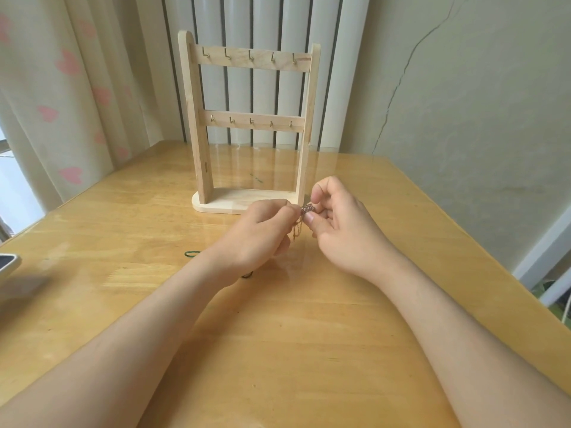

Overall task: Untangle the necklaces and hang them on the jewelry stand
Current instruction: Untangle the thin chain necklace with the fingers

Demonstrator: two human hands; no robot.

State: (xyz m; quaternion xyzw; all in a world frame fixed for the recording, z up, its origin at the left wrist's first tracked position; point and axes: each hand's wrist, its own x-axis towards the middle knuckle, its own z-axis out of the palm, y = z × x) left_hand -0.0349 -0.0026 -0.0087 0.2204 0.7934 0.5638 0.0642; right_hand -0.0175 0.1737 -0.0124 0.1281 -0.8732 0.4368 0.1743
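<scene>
The right hand (343, 230) pinches a small dark metal pendant (306, 209) between thumb and forefinger. The left hand (259, 233), fingers curled, grips the thin golden chain (297, 230) hanging beneath it. Both are above the table (309, 335), just before the pale wooden jewelry stand (197, 118).

Necklace chain (297, 230) mostly behind left hand (258, 234)

Bare left hand (253, 233) and right hand (343, 230) (forearms bare too).
</scene>
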